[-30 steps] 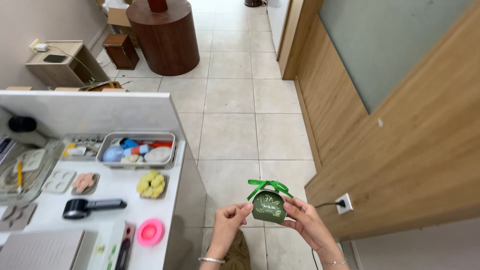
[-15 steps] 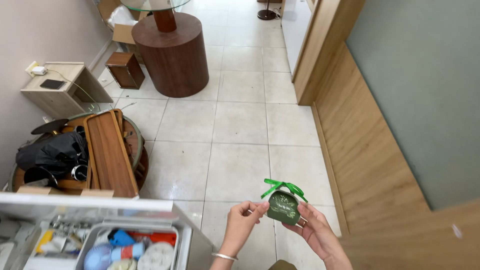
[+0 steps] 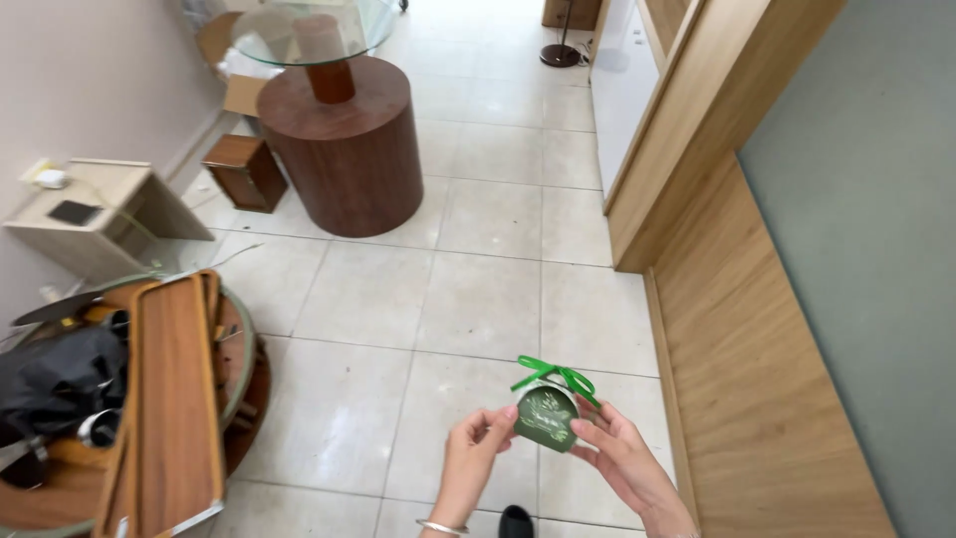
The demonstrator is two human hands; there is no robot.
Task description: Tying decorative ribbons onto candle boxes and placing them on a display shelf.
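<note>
Grip: left hand (image 3: 476, 453) and right hand (image 3: 622, 460) pinch a small green round box (image 3: 545, 414) between fingertips, one at each side.
Where: held in the air above the tiled floor (image 3: 478, 299).
Handling: likely light and stiff; the green ribbon bow (image 3: 553, 375) on top is soft, so the rim is the safer hold.
Around: round wooden table (image 3: 344, 144) beyond, wooden tray (image 3: 174, 394) left.

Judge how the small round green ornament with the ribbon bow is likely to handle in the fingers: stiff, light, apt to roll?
The green ornament is pinched by the left hand and right hand with fingertips only, so it is probably light. Its round body looks rigid and might roll if set down. The ribbon bow looks floppy.
</note>
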